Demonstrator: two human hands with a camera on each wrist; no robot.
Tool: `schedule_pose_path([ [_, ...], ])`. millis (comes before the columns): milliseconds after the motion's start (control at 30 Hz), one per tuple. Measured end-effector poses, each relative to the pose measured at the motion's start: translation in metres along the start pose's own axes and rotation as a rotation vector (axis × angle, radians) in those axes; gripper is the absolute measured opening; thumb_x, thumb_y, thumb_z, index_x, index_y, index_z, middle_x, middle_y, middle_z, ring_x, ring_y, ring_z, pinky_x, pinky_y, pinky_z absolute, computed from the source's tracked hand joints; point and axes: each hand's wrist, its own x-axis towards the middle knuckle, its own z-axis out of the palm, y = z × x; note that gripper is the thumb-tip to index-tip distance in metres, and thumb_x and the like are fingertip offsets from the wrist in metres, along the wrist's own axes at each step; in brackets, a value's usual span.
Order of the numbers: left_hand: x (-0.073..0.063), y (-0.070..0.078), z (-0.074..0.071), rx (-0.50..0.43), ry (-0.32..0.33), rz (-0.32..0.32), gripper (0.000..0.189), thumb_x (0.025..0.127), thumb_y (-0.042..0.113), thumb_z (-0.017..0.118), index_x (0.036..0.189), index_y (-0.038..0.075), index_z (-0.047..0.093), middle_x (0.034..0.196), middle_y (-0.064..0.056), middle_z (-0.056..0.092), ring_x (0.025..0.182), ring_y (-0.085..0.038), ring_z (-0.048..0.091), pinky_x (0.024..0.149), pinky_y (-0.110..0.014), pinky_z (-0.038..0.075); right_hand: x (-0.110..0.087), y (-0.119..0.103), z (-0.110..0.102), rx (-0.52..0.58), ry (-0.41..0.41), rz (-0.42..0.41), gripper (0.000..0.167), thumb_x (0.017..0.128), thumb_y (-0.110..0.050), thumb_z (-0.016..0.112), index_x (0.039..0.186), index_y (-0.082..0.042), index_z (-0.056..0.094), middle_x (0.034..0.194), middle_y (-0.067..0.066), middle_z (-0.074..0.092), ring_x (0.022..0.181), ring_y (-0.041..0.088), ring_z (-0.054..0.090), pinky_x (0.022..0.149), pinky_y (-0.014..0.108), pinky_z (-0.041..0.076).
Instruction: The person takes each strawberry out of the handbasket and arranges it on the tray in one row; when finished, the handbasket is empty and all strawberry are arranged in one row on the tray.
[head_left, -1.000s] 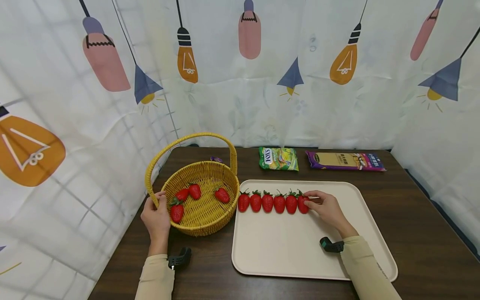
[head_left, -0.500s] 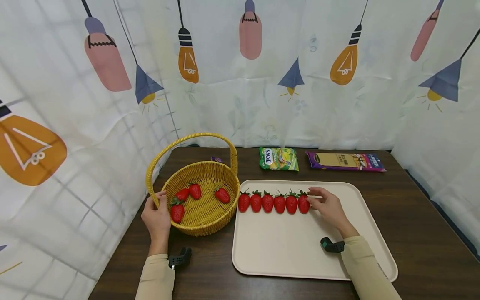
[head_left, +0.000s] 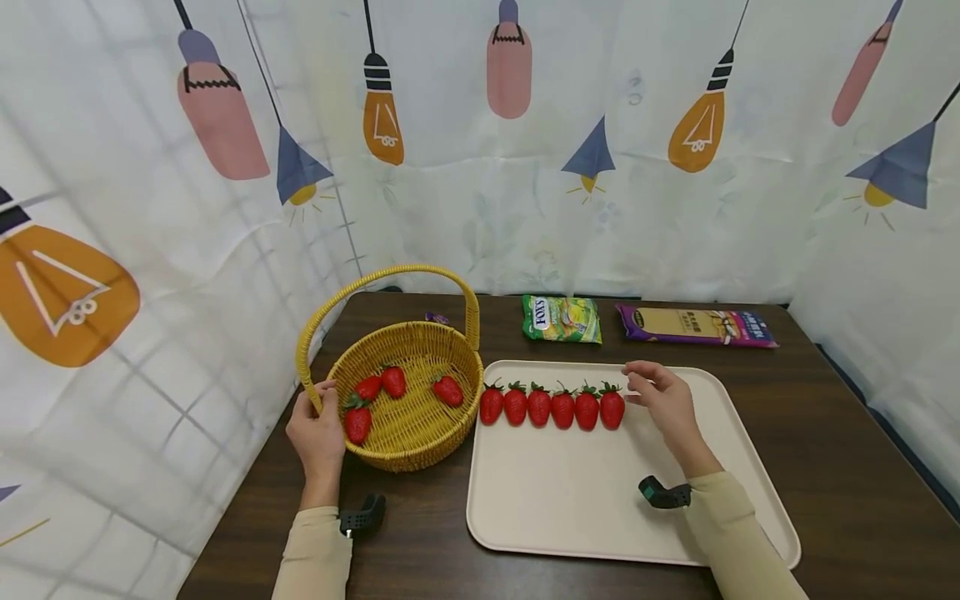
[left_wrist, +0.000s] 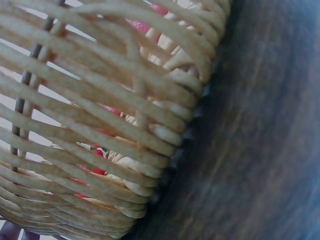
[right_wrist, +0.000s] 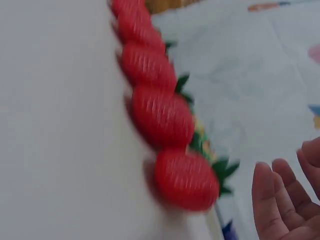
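A row of several red strawberries lies side by side along the back left of a cream tray, leaves pointing away from me. Just right of the last strawberry, my right hand hovers over the tray with relaxed fingers and nothing in them. My left hand grips the yellow wicker basket at its left side, where the handle meets the rim. Several more strawberries lie inside the basket. In the left wrist view the woven wall covers most of the picture, red fruit showing through its gaps.
Behind the tray lie a green candy bag and a long purple packet. A small purple wrapper sits behind the basket. The brown table ends at a printed curtain along the back and sides.
My right hand has let go of the rightmost strawberry and drawn back slightly to the right. That strawberry stays at the row's end. The left hand keeps its hold on the basket.
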Motion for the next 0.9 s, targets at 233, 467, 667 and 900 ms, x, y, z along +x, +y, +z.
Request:
schedule_pose_path([
  [233, -0.004, 0.017, -0.002, 0.006, -0.001, 0.019, 0.019, 0.097, 0.008, 0.057, 0.097, -0.010, 0.063, 0.110, -0.024, 0.067, 0.087, 0.005, 0.054, 0.073, -0.019, 0.039, 0.001, -0.037, 0.047, 0.046, -0.234, -0.066, 0.030, 0.098, -0.019, 0.059, 0.122, 0.000, 0.060, 0.119, 0.017, 0.062, 0.102, 0.033, 0.057, 0.081, 0.037, 0.056],
  [467, -0.002, 0.006, -0.002, 0.013, -0.006, 0.009, 0.023, 0.098, 0.012, 0.057, 0.099, -0.010, 0.064, 0.111, -0.022, 0.068, 0.085, 0.005, 0.054, 0.071, -0.019, 0.039, 0.001, -0.065, 0.108, 0.085, -0.412, -0.131, 0.029, 0.097, -0.017, 0.061, 0.121, 0.000, 0.061, 0.120, 0.018, 0.062, 0.100, 0.031, 0.064, 0.087, 0.048, 0.053],
  [667, -0.007, 0.018, -0.003, -0.006, -0.026, 0.018, 0.023, 0.097, 0.009, 0.057, 0.101, -0.013, 0.063, 0.111, -0.026, 0.066, 0.086, 0.004, 0.054, 0.071, -0.019, 0.039, 0.003, -0.080, 0.157, 0.141, -0.499, -0.129, 0.025, 0.095, -0.014, 0.064, 0.118, -0.004, 0.064, 0.122, 0.019, 0.063, 0.105, 0.035, 0.063, 0.089, 0.048, 0.051],
  [900, -0.008, 0.022, -0.004, -0.007, -0.018, 0.011, 0.019, 0.096, 0.008, 0.057, 0.097, -0.009, 0.065, 0.110, -0.025, 0.066, 0.088, 0.003, 0.054, 0.073, -0.021, 0.037, 0.015, -0.086, 0.202, 0.130, -0.609, -0.145, 0.025, 0.094, -0.014, 0.065, 0.117, -0.005, 0.065, 0.121, 0.017, 0.064, 0.106, 0.032, 0.063, 0.090, 0.046, 0.052],
])
